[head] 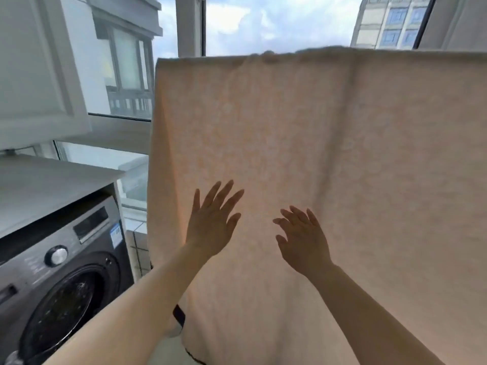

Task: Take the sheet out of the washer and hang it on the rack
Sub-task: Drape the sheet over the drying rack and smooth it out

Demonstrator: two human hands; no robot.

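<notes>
Across the centre and right, the peach sheet (329, 143) hangs draped over a high line, its top edge against the window. Left hand (210, 222) and right hand (303, 238) are raised before it, fingers straight and spread; contact cannot be confirmed. At near left stands the dark washer (60, 275), door closed.
</notes>
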